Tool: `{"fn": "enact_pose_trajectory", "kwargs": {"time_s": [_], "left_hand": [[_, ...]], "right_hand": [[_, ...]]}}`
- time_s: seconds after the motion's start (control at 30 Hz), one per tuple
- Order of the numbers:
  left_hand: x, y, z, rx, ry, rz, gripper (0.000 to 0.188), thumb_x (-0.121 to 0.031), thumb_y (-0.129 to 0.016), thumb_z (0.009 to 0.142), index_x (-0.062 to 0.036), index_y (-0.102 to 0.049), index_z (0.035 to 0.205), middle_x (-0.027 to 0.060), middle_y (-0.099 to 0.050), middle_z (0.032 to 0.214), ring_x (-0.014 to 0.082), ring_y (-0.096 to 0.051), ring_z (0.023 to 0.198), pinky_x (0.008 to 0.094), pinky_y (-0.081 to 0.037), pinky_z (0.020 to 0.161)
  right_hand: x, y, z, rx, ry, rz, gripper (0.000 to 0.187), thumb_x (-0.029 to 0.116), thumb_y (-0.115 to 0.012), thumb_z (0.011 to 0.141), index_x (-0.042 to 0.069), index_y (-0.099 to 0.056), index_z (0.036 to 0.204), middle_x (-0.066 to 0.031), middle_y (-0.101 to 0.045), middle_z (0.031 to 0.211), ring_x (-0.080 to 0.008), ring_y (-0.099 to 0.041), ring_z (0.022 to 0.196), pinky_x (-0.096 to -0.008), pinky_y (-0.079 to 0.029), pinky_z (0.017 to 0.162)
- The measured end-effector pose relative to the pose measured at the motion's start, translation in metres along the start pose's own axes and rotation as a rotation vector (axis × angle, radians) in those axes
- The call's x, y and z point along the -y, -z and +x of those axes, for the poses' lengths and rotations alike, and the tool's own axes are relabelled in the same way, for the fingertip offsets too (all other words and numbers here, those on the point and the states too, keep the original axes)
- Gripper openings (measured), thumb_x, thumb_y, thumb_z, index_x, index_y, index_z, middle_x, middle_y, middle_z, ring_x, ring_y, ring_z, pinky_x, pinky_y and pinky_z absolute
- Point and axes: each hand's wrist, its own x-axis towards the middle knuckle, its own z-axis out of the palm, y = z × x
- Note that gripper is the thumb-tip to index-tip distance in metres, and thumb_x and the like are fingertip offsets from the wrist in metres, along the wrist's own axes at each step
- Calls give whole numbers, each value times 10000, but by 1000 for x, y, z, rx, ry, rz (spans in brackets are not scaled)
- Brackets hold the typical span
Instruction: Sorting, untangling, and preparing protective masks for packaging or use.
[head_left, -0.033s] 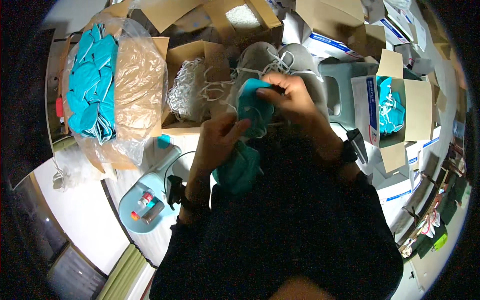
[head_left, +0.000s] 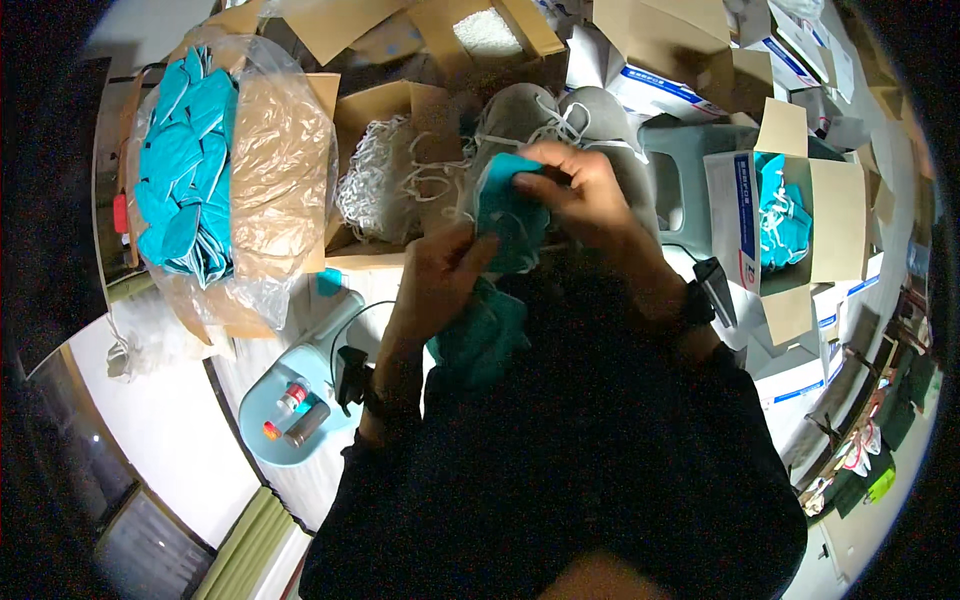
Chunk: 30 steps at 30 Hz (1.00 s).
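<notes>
A teal fabric mask [head_left: 510, 205] with white edging and white cord is held up over my lap between both hands. My right hand [head_left: 580, 190] pinches its upper right side, thumb across the front. At its lower left, my left hand [head_left: 440, 275] grips the edge between thumb and fingers. More teal masks [head_left: 482, 340] lie on my lap just below, partly hidden by my left wrist. Behind the hands, white cords [head_left: 560, 125] rest across my grey-clad knees.
On the left, a plastic-lined carton holds piled teal masks [head_left: 185, 170]. A box of white cord [head_left: 375, 185] stands beside it. At right, an open carton [head_left: 835, 220] contains corded teal masks [head_left: 783, 220]. A blue stool [head_left: 265, 425] carries a bottle [head_left: 290, 400] and a dark cylinder [head_left: 308, 424].
The held mask has tilted very slightly, and the masks on my lap have shifted a little to the right. Both hands keep their grip.
</notes>
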Motion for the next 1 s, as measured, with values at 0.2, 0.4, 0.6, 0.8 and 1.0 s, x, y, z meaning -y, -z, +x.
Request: {"fn": "enact_pose_trajectory", "kwargs": {"time_s": [0.2,0.4,0.6,0.8,1.0], "left_hand": [[-1,-17,8,-157,-57,-53,244,-151,-577,901,15,-522,731,87,-494,589,110,-434,570,311,-370,503],[10,-20,10,-198,-235,89,227,-121,-590,888,8,-527,713,103,-476,566,128,-427,522,319,-368,482],[6,-19,-7,-246,-168,136,219,-96,-608,869,-1,-525,690,105,-471,544,143,-394,479,321,-350,460],[2,-11,-20,-337,-134,122,223,-83,-618,858,-4,-520,674,87,-460,532,131,-384,489,302,-340,462],[11,6,-19,-580,-79,85,219,-108,-617,877,13,-594,696,76,-576,594,114,-536,533,273,-419,498]], "right_hand": [[14,-22,-14,-293,189,-423,309,57,-764,690,23,-621,962,-112,-611,842,-220,-603,718,-311,-489,660],[4,-21,-13,-197,177,-229,133,-23,-699,711,20,-598,786,-103,-596,750,-233,-598,685,-321,-480,633],[-17,-11,-14,-237,92,-331,81,-51,-625,760,22,-591,754,-84,-591,700,-187,-593,668,-303,-473,609],[-55,19,-12,-321,113,123,66,-45,-618,795,17,-629,777,-54,-630,759,-158,-589,701,-258,-479,689],[-30,15,-5,-218,117,-434,97,127,-658,826,53,-657,889,-88,-663,851,-203,-629,806,-310,-500,710]]}}
